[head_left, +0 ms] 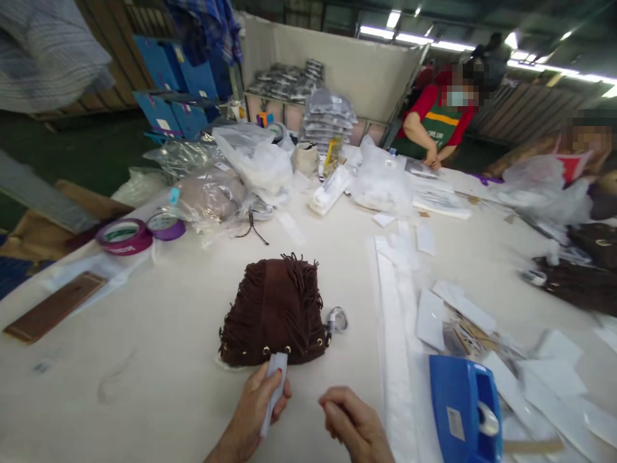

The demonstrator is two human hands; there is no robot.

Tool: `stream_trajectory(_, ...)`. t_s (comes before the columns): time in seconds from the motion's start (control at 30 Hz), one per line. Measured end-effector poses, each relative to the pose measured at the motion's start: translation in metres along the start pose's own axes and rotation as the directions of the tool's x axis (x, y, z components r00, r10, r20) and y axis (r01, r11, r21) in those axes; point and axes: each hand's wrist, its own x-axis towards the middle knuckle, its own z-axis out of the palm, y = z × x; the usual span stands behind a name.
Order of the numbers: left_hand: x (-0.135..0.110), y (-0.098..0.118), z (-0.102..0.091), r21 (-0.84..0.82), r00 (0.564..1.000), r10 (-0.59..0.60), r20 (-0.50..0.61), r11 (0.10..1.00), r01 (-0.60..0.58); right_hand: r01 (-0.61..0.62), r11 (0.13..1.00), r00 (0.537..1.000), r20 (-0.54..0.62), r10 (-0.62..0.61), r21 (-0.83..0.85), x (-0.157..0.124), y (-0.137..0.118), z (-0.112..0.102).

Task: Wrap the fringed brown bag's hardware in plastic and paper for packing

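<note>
A dark brown fringed bag [286, 308] with small gold eyelets along its near edge lies on the white table in front of me. My left hand [253, 405] is closed around a narrow white paper strip [274, 392], whose upper end overlaps the bag's near edge from my viewpoint. To the right of it, my right hand [354, 421] hovers with curled fingers pressed together; whatever it may pinch is hidden. A small clear-wrapped ring-shaped piece [337, 319] sits at the bag's right side.
A blue tape dispenser [453, 405] stands at right beside scattered white cards [554, 379]. Long white sheets [398, 334] run up the table. Purple tape rolls [124, 236] and a brown bar [55, 305] lie left. Plastic-wrapped goods [207, 190] fill the back; two co-workers [441, 125] work beyond.
</note>
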Motion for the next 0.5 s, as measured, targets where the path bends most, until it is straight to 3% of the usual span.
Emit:
stream_trajectory(0.03, -0.002, 0.0, 0.001, -0.006, 1.0, 0.007, 0.012, 1.0, -0.007, 0.075, 0.997, 0.992, 0.104, -0.072, -0.032, 0.018, -0.013, 0.013)
stream_trajectory(0.1, -0.005, 0.0, 0.001, -0.011, 0.999, 0.022, 0.035, 1.0, -0.022, 0.17, 0.982, 0.967, 0.205, -0.15, -0.08, 0.047, -0.027, 0.033)
stream_trajectory(0.27, -0.007, -0.003, 0.0, -0.005, 0.998, 0.059, 0.032, 0.998, -0.059, 0.28, 0.9, 0.932, 0.32, -0.171, -0.335, 0.079, -0.018, 0.052)
stream_trajectory(0.37, -0.007, -0.008, -0.004, 0.038, 0.997, 0.082, 0.01, 0.996, -0.083, 0.222, 0.914, 0.933, 0.347, -0.098, -0.34, 0.083, -0.008, 0.054)
stream_trajectory(0.5, -0.008, -0.011, -0.01, 0.094, 0.997, 0.08, 0.023, 0.992, -0.082, 0.008, 0.962, 0.959, 0.274, 0.07, -0.272, 0.088, -0.003, 0.056)
